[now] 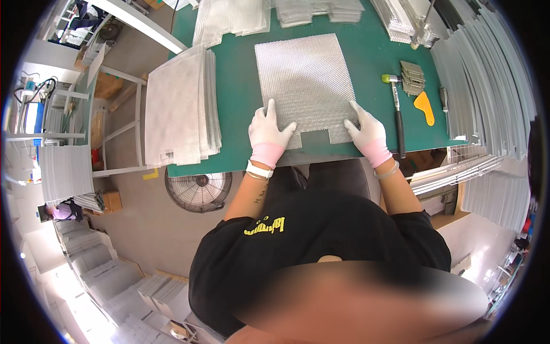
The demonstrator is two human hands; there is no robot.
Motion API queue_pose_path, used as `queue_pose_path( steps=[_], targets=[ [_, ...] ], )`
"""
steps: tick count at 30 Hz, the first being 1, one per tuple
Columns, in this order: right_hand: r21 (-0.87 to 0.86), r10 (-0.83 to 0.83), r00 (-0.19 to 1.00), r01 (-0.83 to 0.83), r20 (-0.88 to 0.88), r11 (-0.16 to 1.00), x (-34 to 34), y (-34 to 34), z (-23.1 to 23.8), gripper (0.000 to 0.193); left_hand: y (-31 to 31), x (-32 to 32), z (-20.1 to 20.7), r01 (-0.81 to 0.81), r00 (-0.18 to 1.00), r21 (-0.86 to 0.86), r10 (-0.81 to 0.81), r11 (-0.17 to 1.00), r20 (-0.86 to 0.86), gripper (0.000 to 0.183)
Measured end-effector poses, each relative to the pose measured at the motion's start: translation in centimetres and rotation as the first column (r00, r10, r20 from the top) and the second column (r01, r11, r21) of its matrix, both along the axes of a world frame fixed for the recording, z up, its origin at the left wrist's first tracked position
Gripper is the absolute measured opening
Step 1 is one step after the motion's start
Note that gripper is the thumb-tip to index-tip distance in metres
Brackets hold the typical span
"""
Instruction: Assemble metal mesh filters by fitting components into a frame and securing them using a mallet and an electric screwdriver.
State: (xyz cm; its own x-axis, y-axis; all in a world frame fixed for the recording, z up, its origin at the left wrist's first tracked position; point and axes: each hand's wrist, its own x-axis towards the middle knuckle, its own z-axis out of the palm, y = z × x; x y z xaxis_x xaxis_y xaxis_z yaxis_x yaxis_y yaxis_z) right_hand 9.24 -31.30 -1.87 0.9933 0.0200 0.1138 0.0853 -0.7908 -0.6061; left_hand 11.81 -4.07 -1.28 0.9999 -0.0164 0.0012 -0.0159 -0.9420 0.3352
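Note:
A silver expanded-metal mesh sheet (306, 69) lies on the green tabletop in front of me, a rectangular notch in its near edge. My left hand (269, 133), in a white glove with a pink cuff, grips its lower left side, with thumb and index finger spread over the mesh. At the lower right side, my right hand (368, 135), gloved alike, holds the other edge, with the thumb pointing inward. The fingers beneath or beside the edges are partly hidden.
A stack of mesh sheets (177, 109) is on the left, with more mesh (232, 22) at the back. To the right lie a hammer (397, 114), a yellow scraper (424, 108) and small metal plates (412, 78). Grey panels (484, 86) stand far right; a floor fan (200, 189) sits below left.

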Motion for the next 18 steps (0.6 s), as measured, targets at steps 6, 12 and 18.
queue_pose_path(
  steps=[6, 12, 18],
  targets=[
    [-0.01, 0.027, 0.999, -0.027, -0.045, 1.0, 0.5, -0.3, 0.3, 0.05, 0.0, 0.0, -0.1, 0.005, 1.0, 0.033, -0.005, 0.999, 0.007, 0.087],
    [-0.044, 0.056, 0.996, -0.059, -0.063, 0.997, 0.8, -0.4, 0.6, 0.05, 0.1, -0.1, -0.8, -0.001, 0.999, 0.012, 0.0, 1.0, 0.047, 0.087],
    [-0.16, 0.184, 0.967, -0.213, -0.178, 0.964, 2.5, -2.6, 2.6, 0.043, -0.4, 0.5, 0.3, -0.151, 0.988, -0.076, 0.152, 0.986, 0.016, 0.091]
  ],
)
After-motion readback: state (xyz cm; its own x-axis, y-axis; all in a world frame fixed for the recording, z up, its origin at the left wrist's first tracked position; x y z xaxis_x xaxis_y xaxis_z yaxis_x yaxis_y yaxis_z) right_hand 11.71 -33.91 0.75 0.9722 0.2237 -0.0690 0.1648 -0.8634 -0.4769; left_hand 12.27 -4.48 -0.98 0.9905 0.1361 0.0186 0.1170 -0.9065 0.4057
